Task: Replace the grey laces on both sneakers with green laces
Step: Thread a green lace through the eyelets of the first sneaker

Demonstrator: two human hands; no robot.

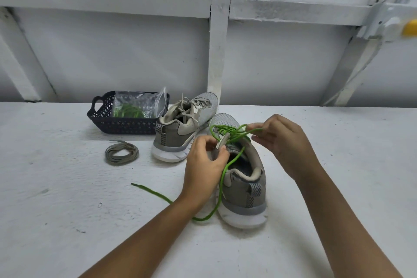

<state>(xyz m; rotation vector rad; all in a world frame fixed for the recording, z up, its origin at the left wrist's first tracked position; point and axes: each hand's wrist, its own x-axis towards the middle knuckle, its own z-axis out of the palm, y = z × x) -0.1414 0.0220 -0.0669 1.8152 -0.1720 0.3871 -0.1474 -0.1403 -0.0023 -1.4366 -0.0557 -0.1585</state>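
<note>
Two bare forearms are reaching in from the bottom of the frame over a white, scuffed and speckled table top (67,198). Just above the lower centre, the loose tail of a green lace (222,178) is lying on that surface, passing behind the left forearm and ending at centre left. It is climbing the side of the near sneaker (246,189), which is standing at centre with its heel toward the camera and its upper eyelets already carrying green. The left hand (204,165) is pinching the pale tongue (223,141) of this shoe between curled thumb and fingers. The right hand (282,142), right of centre, is pinching a strand of the same green lace just above the eyelets, fingers curled closely round it. Left of centre, a coiled grey lace (121,152) is lying apart from both shoes. Behind it the far sneaker (180,128) is standing just beside the near one with its grey laces (187,106) still threaded, showing a pale curved swoosh-like mark on its side; no lettering is readable. Farther left, a dark perforated basket (99,117) is holding a clear plastic bag (140,102) with more green laces (128,110) inside; the bag's print is too blurred to read. A white-painted wall (112,52) with crossing beams is filling the upper frame, and a yellow object (411,27) is showing at the upper right edge.
</note>
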